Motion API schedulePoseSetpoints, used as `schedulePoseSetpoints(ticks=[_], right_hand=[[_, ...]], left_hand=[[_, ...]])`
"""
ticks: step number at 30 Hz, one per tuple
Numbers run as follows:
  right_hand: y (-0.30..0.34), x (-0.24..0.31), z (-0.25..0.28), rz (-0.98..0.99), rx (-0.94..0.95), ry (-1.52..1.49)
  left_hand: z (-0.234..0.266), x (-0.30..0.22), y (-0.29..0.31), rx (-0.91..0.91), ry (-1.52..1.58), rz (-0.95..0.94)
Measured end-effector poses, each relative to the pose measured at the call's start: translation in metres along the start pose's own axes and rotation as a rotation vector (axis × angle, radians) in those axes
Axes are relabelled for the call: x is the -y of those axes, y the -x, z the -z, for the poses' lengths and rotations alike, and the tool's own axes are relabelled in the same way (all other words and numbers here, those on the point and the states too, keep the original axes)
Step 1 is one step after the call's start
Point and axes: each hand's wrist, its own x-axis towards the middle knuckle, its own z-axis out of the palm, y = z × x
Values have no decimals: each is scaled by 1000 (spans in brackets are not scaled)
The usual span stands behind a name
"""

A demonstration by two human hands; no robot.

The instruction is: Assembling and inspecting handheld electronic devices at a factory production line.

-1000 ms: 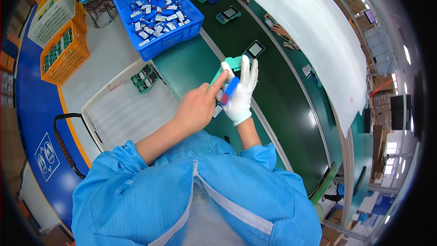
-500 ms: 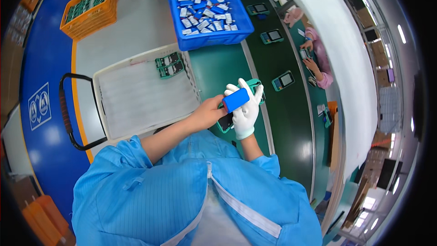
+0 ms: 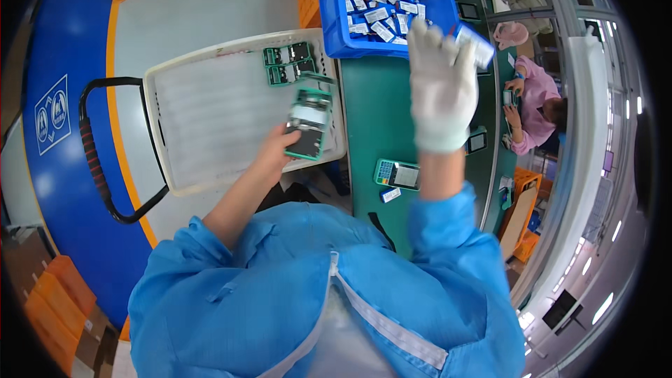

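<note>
My bare left hand grips the lower end of a green-edged handheld terminal housing, its black and white inside facing up, over the right side of the white tray. My right hand, in a white glove and blurred, is raised over the green bench just beside the blue bin. A blue battery pack with a white label is at its fingertips, seemingly pinched there. Below that hand lies a terminal with keypad and screen, and a labelled battery pack beside it. More green housings sit in the tray's far right corner.
The blue bin of battery packs stands at the far edge of the bench. The white tray is left of the bench, near a black cart handle. Across the line, a person in pink handles a device.
My hands have parted. The left has carried the terminal housing left over the tray; the right has risen toward the bin with a battery pack. The view has shifted.
</note>
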Motion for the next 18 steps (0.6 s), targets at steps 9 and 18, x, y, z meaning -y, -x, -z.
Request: schedulePoseSetpoints(ticks=[9,18], right_hand=[[-36,35,95,-263,-29,962],[192,120,154,-497,-736,1105]], left_hand=[[151,101,-141,-367,402,320],[111,153,-328,-237,798,168]])
